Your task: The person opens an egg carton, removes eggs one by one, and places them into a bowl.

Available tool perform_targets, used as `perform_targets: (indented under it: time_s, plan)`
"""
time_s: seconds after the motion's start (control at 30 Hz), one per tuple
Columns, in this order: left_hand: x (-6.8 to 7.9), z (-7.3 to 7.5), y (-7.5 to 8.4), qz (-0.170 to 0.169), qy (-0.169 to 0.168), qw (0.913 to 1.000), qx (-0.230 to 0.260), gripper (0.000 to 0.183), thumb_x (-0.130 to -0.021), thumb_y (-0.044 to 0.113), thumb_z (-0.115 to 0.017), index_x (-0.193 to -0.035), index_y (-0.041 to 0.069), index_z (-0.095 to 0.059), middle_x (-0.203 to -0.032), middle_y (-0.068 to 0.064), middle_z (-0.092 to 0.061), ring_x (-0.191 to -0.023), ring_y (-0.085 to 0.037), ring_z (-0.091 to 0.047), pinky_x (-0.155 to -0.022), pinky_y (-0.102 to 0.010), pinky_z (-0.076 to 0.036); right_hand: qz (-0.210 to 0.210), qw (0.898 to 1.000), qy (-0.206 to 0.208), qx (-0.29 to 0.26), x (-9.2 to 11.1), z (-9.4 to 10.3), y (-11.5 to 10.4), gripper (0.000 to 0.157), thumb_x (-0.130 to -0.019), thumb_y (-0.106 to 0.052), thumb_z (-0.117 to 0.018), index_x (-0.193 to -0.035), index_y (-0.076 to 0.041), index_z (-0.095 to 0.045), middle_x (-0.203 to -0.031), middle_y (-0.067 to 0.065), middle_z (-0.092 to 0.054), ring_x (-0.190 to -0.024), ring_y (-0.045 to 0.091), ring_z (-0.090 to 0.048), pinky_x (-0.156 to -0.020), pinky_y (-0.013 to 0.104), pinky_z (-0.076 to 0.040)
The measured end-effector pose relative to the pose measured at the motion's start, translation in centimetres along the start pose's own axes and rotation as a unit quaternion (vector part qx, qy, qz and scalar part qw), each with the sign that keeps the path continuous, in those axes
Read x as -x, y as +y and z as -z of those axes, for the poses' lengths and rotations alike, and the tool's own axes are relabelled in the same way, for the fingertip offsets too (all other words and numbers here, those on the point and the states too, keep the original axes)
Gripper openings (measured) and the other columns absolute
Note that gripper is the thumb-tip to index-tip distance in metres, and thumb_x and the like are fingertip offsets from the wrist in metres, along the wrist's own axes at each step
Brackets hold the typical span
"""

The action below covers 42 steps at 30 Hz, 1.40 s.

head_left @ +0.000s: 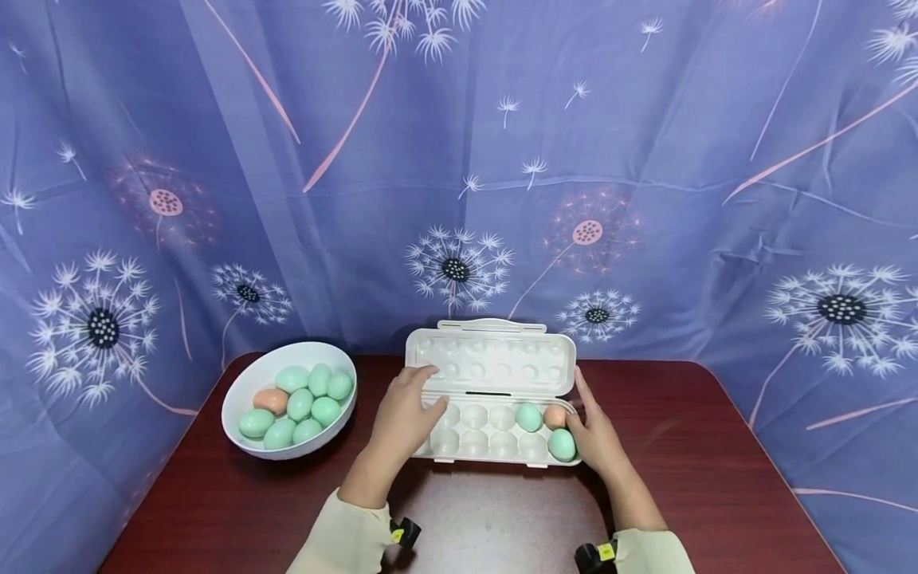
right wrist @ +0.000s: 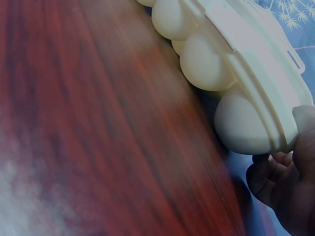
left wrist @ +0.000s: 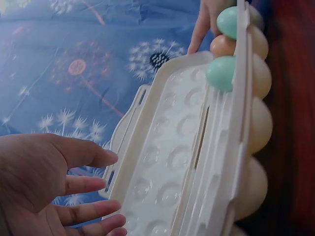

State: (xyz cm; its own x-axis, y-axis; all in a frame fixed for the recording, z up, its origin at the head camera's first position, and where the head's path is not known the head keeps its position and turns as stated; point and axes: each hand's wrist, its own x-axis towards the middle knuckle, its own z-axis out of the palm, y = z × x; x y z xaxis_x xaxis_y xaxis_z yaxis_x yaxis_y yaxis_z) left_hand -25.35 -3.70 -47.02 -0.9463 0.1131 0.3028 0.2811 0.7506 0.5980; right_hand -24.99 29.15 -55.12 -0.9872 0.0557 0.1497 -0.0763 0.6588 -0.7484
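An open white plastic egg carton (head_left: pixel 495 456) stands on the table, its lid (head_left: pixel 491 363) tilted back. Two green eggs, one of them the front green egg (head_left: pixel 562 445), and a brown egg (head_left: pixel 555 416) sit in cups at its right end. My right hand (head_left: pixel 598 441) grips that end; in the right wrist view its thumb lies on the rim (right wrist: pixel 275 132) and other fingers bend beneath. Over the carton's left end hovers my left hand (head_left: pixel 404 410), its fingers spread and holding nothing. The left wrist view shows those fingers (left wrist: pixel 88 214) before the lid.
To the left, a white bowl (head_left: pixel 240 383) holds several green eggs (head_left: pixel 300 405) and one brown egg (head_left: pixel 271 400). The dark red wooden table (head_left: pixel 488 526) ends at a blue curtain (head_left: pixel 645 239) with dandelion prints, close behind the carton.
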Motion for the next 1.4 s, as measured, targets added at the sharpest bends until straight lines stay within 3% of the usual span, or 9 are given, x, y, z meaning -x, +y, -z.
perform_targets:
  time_s: [0.3, 0.57, 0.93, 1.2, 1.4]
  plan:
    - [-0.1, -1.7, 1.0, -0.017, -0.033, 0.9993, -0.007, 0.052, -0.087, 0.03, -0.076, -0.135, 0.014, -0.063, -0.129, -0.01, -0.063, -0.122, -0.03, -0.06, -0.096, -0.049, -0.054, -0.004, 1.0, 0.0, 0.0, 0.0, 0.0, 0.0, 0.079, -0.101, -0.007, -0.051, -0.164, -0.031, -0.009, -0.12, 0.016, -0.067, -0.11, 0.03, -0.063, -0.092, 0.046, -0.048]
    - [-0.2, -3.3, 2.3, -0.069, -0.042, 0.9966, -0.016, 0.051, -0.085, 0.027, -0.077, -0.131, 0.01, -0.064, -0.123, -0.012, -0.065, -0.114, -0.03, -0.063, -0.093, -0.046, -0.054, -0.003, 1.0, 0.002, -0.004, 0.0, -0.1, 0.2, 0.081, -0.099, -0.005, -0.051, -0.163, -0.032, -0.01, -0.12, 0.017, -0.068, -0.109, 0.03, -0.063, -0.092, 0.046, -0.048]
    - [0.2, -6.2, 3.8, -0.083, -0.088, 0.9927, -0.004, 0.051, -0.087, 0.029, -0.075, -0.133, 0.012, -0.063, -0.124, -0.009, -0.065, -0.112, -0.027, -0.064, -0.091, -0.043, -0.055, -0.008, 1.0, 0.004, -0.007, -0.1, -0.1, 0.1, 0.08, -0.099, -0.006, -0.053, -0.164, -0.027, -0.012, -0.121, 0.018, -0.067, -0.109, 0.03, -0.063, -0.093, 0.045, -0.048]
    - [0.4, -7.5, 5.1, -0.101, -0.091, 0.9904, -0.024, 0.051, -0.087, 0.03, -0.076, -0.133, 0.012, -0.062, -0.122, -0.008, -0.064, -0.112, -0.026, -0.064, -0.089, -0.041, -0.056, -0.009, 1.0, 0.002, -0.008, 0.0, 0.0, 0.0, 0.081, -0.099, -0.006, -0.053, -0.163, -0.032, -0.011, -0.122, 0.018, -0.066, -0.098, 0.027, -0.062, -0.088, 0.042, -0.047]
    - [0.5, -8.6, 5.5, -0.112, -0.094, 0.9887, -0.033, 0.05, -0.085, 0.03, -0.076, -0.131, 0.014, -0.064, -0.117, -0.004, -0.064, -0.102, -0.021, -0.064, -0.082, -0.034, -0.054, -0.008, 1.0, 0.004, -0.006, 0.0, 0.0, 0.2, 0.081, -0.098, -0.006, -0.054, -0.164, -0.029, -0.013, -0.12, 0.018, -0.066, -0.106, 0.03, -0.063, -0.091, 0.046, -0.047]
